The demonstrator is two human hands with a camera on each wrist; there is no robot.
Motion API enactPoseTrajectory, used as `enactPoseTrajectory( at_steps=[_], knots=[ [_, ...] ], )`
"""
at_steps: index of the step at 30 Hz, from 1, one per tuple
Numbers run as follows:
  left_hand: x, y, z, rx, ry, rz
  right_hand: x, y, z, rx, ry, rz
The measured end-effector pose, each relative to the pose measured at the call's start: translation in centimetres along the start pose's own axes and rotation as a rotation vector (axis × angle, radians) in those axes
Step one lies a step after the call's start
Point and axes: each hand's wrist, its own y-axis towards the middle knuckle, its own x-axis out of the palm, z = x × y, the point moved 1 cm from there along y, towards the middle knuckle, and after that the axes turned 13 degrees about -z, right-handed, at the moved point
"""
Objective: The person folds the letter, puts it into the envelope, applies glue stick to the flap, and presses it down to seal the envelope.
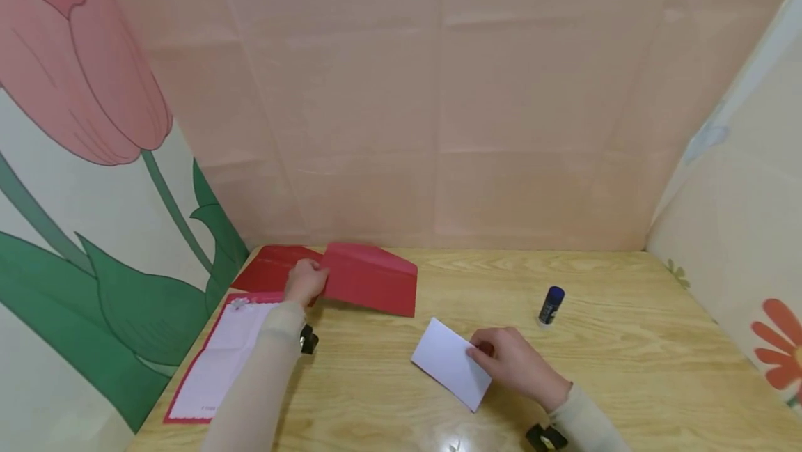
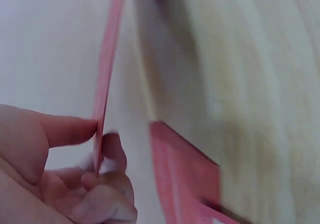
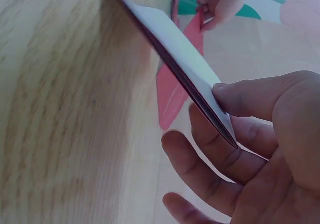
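Observation:
My left hand [image 1: 305, 281] pinches the left edge of a red envelope [image 1: 371, 279], lifted off the table near its back edge. In the left wrist view the thumb presses one face of the envelope [image 2: 106, 69], with fingers behind. Toward the front, my right hand [image 1: 516, 361] pinches a folded white card [image 1: 452, 363] by one side, thumb on the white face. The right wrist view shows the card [image 3: 175, 47] nearly edge-on, tilted above the wood, with a dark reddish layer along its edge.
Another red envelope [image 1: 269, 267] lies at the back left of the wooden table [image 1: 601, 368]. In front of it is an unfolded pink-bordered sheet [image 1: 219, 361], partly behind my left forearm. A glue stick [image 1: 551, 306] with a dark blue cap stands at the right. A wall backs the table.

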Motion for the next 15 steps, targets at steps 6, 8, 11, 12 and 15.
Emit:
enactPoseTrajectory(
  at_steps=[6,8,11,12,15],
  knots=[
    [-0.2,-1.7,2.1,0.157,-0.101,-0.060,-1.0,-0.5,0.4,-0.043,0.063,0.073],
    [-0.1,-2.7,2.8,0.192,-0.102,-0.078,-1.3,-0.6,0.6,-0.051,0.078,0.115],
    [0.2,-4.4,3.5,0.226,-0.095,-0.103,-1.8,-0.8,0.7,-0.051,0.104,0.197],
    [0.4,-4.9,3.7,0.231,-0.091,-0.110,-1.9,-0.8,0.7,-0.050,0.109,0.228],
    [1.0,-6.2,3.7,0.244,-0.082,-0.133,-2.1,-0.8,0.8,-0.044,0.115,0.316]
  ],
)
